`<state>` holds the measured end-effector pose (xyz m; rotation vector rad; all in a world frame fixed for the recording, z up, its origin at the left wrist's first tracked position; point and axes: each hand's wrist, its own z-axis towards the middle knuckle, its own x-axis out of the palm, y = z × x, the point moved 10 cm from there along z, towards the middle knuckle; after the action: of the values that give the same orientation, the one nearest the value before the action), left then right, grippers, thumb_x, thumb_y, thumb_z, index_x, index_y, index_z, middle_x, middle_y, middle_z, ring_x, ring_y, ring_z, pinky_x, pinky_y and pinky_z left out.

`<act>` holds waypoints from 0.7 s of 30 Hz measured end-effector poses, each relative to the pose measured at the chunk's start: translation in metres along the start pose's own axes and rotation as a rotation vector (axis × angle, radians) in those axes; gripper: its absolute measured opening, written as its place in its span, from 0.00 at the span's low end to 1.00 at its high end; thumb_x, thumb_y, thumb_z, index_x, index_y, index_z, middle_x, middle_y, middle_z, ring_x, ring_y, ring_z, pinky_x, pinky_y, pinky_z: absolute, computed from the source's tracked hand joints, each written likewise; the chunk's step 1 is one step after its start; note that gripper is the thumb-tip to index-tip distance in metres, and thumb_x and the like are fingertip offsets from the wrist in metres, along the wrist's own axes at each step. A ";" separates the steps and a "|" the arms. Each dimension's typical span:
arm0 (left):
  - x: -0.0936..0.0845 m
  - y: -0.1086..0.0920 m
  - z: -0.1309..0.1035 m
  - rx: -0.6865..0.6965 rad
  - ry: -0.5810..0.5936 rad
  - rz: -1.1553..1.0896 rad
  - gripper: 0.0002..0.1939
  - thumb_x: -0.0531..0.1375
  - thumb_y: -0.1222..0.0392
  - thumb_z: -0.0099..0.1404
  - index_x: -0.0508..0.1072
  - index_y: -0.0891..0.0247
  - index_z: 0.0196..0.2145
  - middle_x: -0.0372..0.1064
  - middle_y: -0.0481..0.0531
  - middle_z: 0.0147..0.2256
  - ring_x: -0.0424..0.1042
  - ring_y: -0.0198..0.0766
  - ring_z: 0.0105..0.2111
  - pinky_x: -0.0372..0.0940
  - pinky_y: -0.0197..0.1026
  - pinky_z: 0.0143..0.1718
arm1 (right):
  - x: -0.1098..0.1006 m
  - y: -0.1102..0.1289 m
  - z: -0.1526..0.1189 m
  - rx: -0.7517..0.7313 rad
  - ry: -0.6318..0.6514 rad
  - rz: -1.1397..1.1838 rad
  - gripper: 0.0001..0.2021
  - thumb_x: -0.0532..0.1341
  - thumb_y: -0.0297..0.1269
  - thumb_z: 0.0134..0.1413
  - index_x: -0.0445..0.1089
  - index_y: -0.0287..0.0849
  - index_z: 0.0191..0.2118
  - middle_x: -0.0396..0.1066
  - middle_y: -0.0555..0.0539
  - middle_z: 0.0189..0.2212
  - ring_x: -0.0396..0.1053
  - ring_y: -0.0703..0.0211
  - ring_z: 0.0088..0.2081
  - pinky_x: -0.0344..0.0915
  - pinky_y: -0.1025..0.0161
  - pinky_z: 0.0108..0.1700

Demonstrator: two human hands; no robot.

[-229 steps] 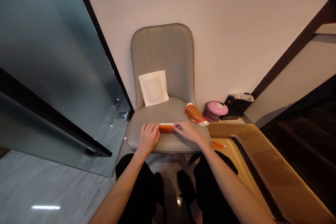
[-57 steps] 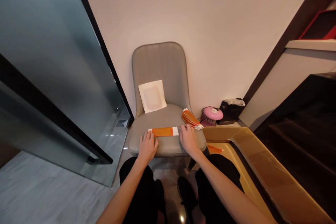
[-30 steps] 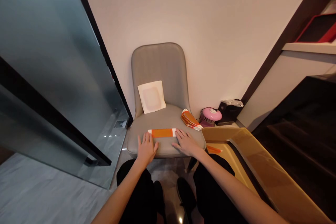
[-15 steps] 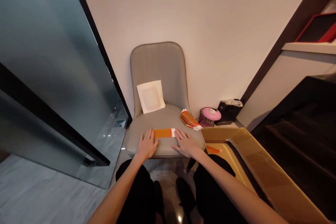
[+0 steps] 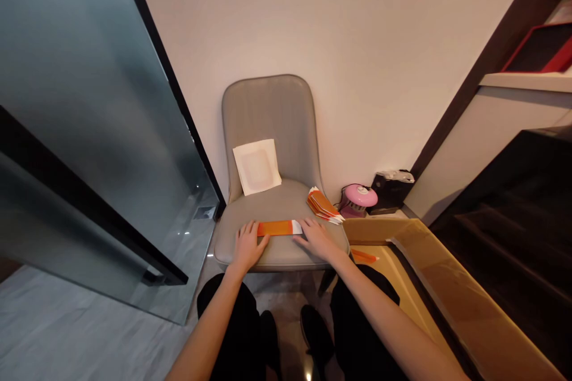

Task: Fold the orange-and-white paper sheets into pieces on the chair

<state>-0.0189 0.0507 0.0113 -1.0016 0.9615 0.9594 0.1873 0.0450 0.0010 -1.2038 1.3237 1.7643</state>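
A flat orange paper strip [image 5: 275, 228] with a white end lies crosswise on the seat of a grey padded chair [image 5: 272, 190]. My left hand [image 5: 247, 246] rests at the strip's left end, fingers extended and thumb apart. At the white end is my right hand [image 5: 320, 240], its fingers laid over the tip and its thumb spread toward the near side. Behind it, on the seat's right edge, sits a fanned stack of similar orange and white papers [image 5: 324, 205]. A square white paper packet [image 5: 257, 168] leans against the backrest.
To the right of the chair stands an open cardboard box [image 5: 447, 286] with an orange piece [image 5: 364, 256] inside. A pink rounded device [image 5: 361, 195] and a black bag [image 5: 391, 190] are by the wall. A frosted glass door [image 5: 89, 101] is at left.
My left hand has shifted slightly left, showing more of the strip's left end. The fingers of my right hand have bent a little at the white end.
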 end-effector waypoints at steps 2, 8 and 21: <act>0.002 0.002 0.002 0.004 -0.008 -0.028 0.27 0.55 0.48 0.70 0.66 0.65 0.62 0.63 0.64 0.63 0.61 0.54 0.62 0.56 0.58 0.63 | -0.002 -0.002 0.006 0.016 -0.019 0.004 0.23 0.58 0.44 0.66 0.64 0.40 0.62 0.69 0.36 0.56 0.65 0.45 0.58 0.59 0.53 0.57; 0.002 0.001 0.005 0.034 0.031 -0.060 0.31 0.58 0.46 0.68 0.63 0.63 0.64 0.63 0.62 0.63 0.60 0.55 0.63 0.55 0.58 0.63 | 0.002 0.000 0.018 0.016 -0.058 -0.002 0.27 0.59 0.43 0.64 0.61 0.41 0.65 0.66 0.37 0.60 0.62 0.43 0.58 0.59 0.52 0.57; -0.009 0.003 0.004 0.044 -0.048 -0.086 0.25 0.61 0.58 0.64 0.68 0.64 0.58 0.67 0.59 0.50 0.66 0.50 0.51 0.63 0.52 0.54 | 0.003 -0.006 0.029 0.025 -0.150 0.067 0.21 0.59 0.31 0.60 0.68 0.39 0.59 0.68 0.38 0.51 0.65 0.48 0.53 0.61 0.56 0.55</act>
<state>-0.0233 0.0538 0.0204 -0.9710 0.8888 0.8840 0.1826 0.0737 -0.0014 -1.0036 1.3073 1.8416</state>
